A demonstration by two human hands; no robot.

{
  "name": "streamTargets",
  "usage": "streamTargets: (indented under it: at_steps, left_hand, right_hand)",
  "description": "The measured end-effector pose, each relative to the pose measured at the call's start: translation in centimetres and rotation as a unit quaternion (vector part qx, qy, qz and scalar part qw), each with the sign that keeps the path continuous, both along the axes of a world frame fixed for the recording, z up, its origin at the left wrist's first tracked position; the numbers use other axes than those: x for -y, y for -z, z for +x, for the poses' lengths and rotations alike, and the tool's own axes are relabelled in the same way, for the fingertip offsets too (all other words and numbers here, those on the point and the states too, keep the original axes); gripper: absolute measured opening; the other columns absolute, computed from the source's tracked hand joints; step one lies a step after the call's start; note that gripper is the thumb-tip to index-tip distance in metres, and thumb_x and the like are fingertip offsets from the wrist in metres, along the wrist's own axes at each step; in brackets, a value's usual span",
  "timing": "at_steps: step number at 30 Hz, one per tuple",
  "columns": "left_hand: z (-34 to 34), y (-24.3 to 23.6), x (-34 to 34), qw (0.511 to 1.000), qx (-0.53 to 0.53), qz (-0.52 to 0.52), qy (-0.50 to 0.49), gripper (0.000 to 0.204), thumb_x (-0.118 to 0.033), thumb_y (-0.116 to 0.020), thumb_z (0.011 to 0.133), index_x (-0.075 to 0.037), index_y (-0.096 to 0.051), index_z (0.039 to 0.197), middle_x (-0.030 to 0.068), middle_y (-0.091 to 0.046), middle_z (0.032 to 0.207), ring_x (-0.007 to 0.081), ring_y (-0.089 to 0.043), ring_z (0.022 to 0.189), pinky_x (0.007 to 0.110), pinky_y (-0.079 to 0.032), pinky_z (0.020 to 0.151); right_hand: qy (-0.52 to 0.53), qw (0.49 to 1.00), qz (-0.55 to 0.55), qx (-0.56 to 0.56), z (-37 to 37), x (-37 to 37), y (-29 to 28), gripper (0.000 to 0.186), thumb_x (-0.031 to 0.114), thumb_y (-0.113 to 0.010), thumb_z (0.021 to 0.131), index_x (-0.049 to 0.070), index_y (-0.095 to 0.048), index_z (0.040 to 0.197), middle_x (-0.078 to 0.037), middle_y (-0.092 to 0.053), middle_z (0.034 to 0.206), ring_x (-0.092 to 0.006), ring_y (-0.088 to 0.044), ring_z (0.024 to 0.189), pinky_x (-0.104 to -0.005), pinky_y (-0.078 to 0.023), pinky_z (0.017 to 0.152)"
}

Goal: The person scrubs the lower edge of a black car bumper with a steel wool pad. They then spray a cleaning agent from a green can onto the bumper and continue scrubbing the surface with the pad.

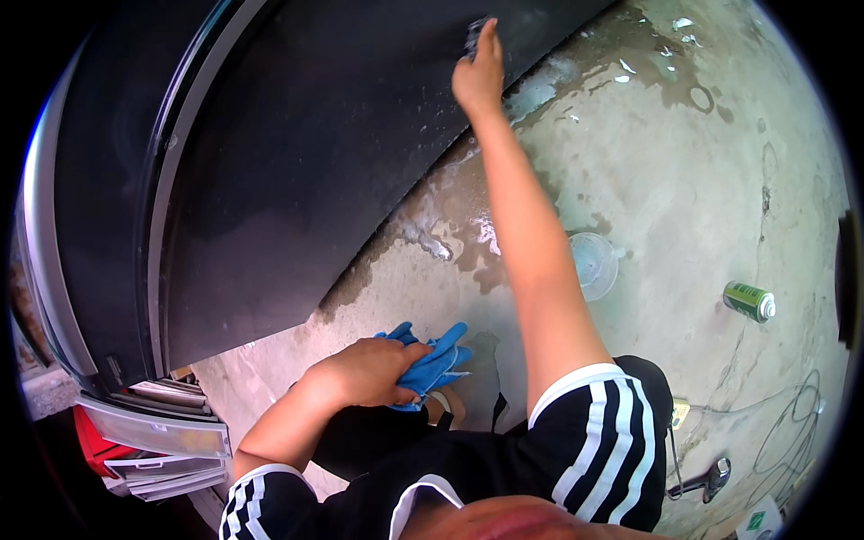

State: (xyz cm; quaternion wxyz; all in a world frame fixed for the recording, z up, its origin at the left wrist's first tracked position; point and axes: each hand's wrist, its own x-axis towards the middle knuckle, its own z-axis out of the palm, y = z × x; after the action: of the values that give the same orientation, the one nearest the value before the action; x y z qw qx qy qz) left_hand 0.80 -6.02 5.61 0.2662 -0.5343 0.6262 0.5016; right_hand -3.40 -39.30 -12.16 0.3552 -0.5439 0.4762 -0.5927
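Concrete floor (pixel 756 180) extends across the right side of the view; wet patches run along the adjacent edge of the cabinet. The black cabinet (pixel 288 162) occupies the upper left, with silver trim (pixel 162 180) on its left part and whitish drops on its broad face near the diagonal edge. Pale trays (pixel 175 436) are stacked at lower left, beside a red part (pixel 94 441). A thin cable (pixel 768 450) lies in loops at lower right. A clear round container (pixel 596 267) rests on the floor, immediately right of the right forearm. The right grip (pixel 480 81), at the end of the extended arm, is narrow and overlaps the cabinet face near its upper end. The left grip (pixel 373 371), in front of the torso, is closed on a blue glove-like cloth (pixel 438 355). A green can (pixel 745 301) lies on its side at far right. A black-and-silver tool (pixel 715 480) lies near the cable. A small dark object (pixel 474 38) is held in the right grip; its exact type cannot be determined.
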Motion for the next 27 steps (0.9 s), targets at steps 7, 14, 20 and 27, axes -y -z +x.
streamTargets:
  at_steps: [7,14,20,27]
  left_hand:
    - [0.0,0.2,0.7,0.999,0.013,0.03,-0.009,0.066,-0.029,-0.073,0.077,-0.007,-0.045,0.133,0.0219,-0.062,0.104,0.0385,-0.058,0.101,0.042,-0.045,0.087]
    - [-0.3,0.3,0.9,1.0,0.012,0.026,-0.007,0.065,-0.03,-0.072,0.078,-0.008,-0.045,0.133,0.0219,-0.062,0.104,0.0383,-0.058,0.101,0.042,-0.045,0.088]
    - [0.2,0.8,1.0,0.999,-0.012,0.036,-0.014,0.066,-0.031,-0.072,0.077,-0.008,-0.045,0.133,0.0218,-0.062,0.105,0.0385,-0.058,0.101,0.042,-0.045,0.088]
    - [0.1,0.8,1.2,0.998,0.01,0.053,-0.022,0.066,-0.03,-0.072,0.078,-0.008,-0.045,0.133,0.0222,-0.062,0.105,0.0386,-0.058,0.101,0.042,-0.045,0.087]
  right_hand:
    - [-0.02,0.999,-0.001,0.049,2.1,-2.7,1.7,0.06,-0.004,-0.044,0.08,0.009,-0.042,0.139,-0.011,-0.031,0.148,-0.0324,-0.036,0.133,-0.063,-0.018,0.108]
    - [0.024,0.997,-0.044,0.05,-0.3,1.7,1.2,0.062,-0.003,-0.041,0.08,0.008,-0.039,0.141,-0.013,-0.033,0.148,-0.0326,-0.034,0.135,-0.0631,-0.019,0.107]
    - [0.007,0.999,-0.039,0.009,1.7,-2.8,1.0,0.061,-0.009,-0.039,0.076,-0.001,-0.043,0.137,-0.021,-0.037,0.145,-0.0351,-0.034,0.135,-0.0353,-0.029,0.111]
    - [0.037,0.996,-0.071,0.026,1.2,-1.9,1.3,0.063,-0.011,-0.038,0.075,0.001,-0.042,0.137,-0.022,-0.037,0.144,-0.035,-0.036,0.133,-0.0358,-0.03,0.11]
